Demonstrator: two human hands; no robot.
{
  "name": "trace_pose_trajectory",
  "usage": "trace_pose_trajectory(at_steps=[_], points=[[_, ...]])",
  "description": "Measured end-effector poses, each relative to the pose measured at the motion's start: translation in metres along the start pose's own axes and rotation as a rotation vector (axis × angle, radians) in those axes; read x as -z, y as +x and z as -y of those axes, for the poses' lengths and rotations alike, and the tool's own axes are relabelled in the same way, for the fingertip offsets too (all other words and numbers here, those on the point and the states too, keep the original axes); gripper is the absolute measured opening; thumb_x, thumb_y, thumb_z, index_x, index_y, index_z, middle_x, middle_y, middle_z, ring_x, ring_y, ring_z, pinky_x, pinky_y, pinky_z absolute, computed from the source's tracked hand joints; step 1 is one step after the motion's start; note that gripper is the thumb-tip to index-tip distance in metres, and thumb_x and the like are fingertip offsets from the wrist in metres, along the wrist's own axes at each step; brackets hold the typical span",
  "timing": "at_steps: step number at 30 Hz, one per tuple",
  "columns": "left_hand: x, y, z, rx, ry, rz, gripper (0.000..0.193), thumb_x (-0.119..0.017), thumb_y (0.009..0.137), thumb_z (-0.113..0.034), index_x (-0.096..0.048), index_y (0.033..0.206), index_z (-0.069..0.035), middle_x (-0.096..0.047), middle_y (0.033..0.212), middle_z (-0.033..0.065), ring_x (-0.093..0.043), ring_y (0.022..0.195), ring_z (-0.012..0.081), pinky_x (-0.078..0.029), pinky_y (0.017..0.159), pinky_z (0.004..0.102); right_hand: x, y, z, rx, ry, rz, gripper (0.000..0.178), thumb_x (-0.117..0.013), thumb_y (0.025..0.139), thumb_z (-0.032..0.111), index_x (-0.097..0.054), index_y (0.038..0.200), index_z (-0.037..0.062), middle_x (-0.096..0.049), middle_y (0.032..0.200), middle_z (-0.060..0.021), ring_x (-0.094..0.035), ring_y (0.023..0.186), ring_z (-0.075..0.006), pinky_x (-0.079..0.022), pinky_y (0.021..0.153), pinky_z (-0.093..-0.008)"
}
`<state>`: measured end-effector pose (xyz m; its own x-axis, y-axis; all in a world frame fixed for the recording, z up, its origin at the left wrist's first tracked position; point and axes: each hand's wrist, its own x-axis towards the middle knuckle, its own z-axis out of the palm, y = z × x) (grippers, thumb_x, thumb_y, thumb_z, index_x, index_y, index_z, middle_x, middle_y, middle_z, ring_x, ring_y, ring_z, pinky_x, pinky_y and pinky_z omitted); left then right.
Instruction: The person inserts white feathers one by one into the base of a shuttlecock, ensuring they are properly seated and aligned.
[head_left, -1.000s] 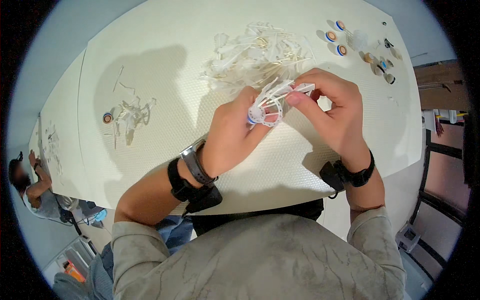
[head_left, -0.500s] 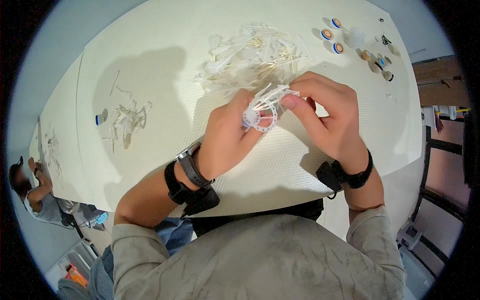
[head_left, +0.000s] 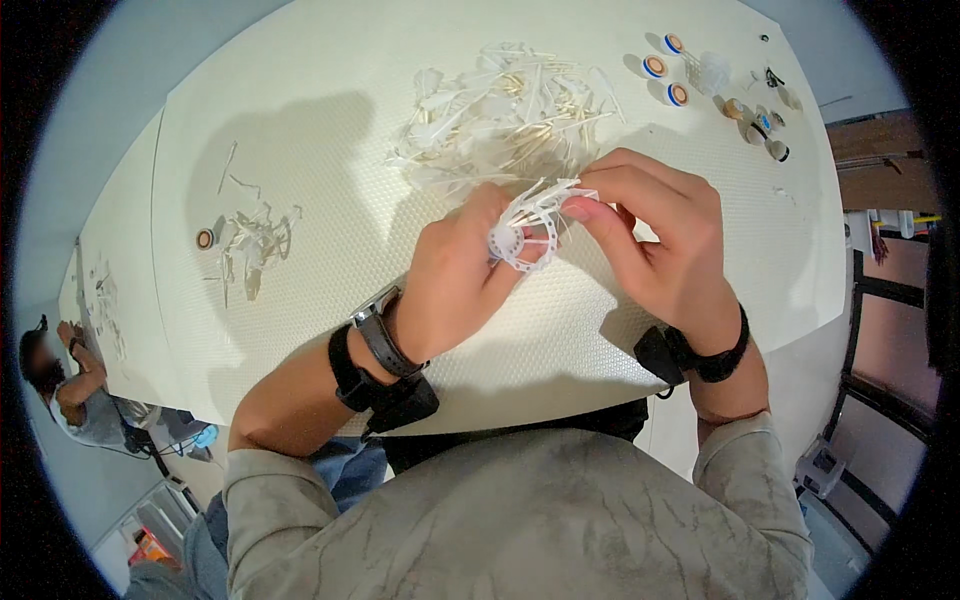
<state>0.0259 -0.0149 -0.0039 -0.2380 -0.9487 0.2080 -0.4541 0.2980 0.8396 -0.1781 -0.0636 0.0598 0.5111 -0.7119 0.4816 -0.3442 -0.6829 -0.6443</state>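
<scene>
Between my hands is a white shuttlecock frame [head_left: 507,241], with a round end, a ring with small holes and thin white sticks fanning out of it. My left hand [head_left: 455,270] is closed around its round end, with the fingers partly hidden behind it. The thumb and forefinger of my right hand [head_left: 655,225] pinch the tips of the sticks on the right side. Just beyond lies a large heap of white feather-like pieces and sticks [head_left: 500,115].
A smaller heap of white pieces [head_left: 258,245] lies left, beside a cork cap [head_left: 205,239]. Blue-rimmed cork caps [head_left: 655,67] and other small round parts [head_left: 765,120] sit far right on the white textured table [head_left: 330,190]. Another person [head_left: 75,385] is at the far left.
The cap at the left has turned from showing its blue side to its tan face and shifted slightly right. The frame has tilted a little in my hands, its ring shifting slightly down.
</scene>
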Motion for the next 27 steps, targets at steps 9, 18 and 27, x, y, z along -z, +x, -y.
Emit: trace_pose_trajectory(at_steps=[9,18,27], points=[[0.002,0.000,-0.007,0.099,-0.020,0.061,0.015,-0.065,0.094,-0.011,-0.068,0.105,-0.002,-0.069,0.101,0.0178,-0.068,0.092,0.0364,-0.053,0.082,0.0390,-0.007,-0.002,-0.001,-0.042,0.091,0.002,0.005,-0.072,0.085,0.002,-0.068,0.085,0.0003,-0.063,0.073,-0.0111,-0.061,0.061,-0.0256,-0.046,0.054,-0.0327],[0.007,0.001,-0.014,0.129,-0.157,-0.018,0.010,-0.069,0.095,-0.010,-0.066,0.097,-0.001,-0.065,0.079,0.0080,-0.060,0.075,0.0170,-0.048,0.070,0.0321,0.012,0.009,-0.019,-0.150,0.016,-0.100,0.007,-0.075,0.085,0.008,-0.070,0.088,0.0033,-0.067,0.078,-0.0095,-0.062,0.066,-0.0267,-0.048,0.060,-0.0331],[0.002,0.001,-0.013,0.170,-0.214,-0.091,0.016,-0.068,0.096,-0.010,-0.059,0.086,-0.001,-0.055,0.073,-0.0011,-0.047,0.070,0.0089,-0.042,0.063,0.0290,0.003,0.006,-0.081,-0.141,-0.460,-0.078,0.024,-0.070,0.084,0.008,-0.070,0.107,0.0147,-0.071,0.101,-0.0034,-0.067,0.097,-0.0237,-0.055,0.081,-0.0361]])
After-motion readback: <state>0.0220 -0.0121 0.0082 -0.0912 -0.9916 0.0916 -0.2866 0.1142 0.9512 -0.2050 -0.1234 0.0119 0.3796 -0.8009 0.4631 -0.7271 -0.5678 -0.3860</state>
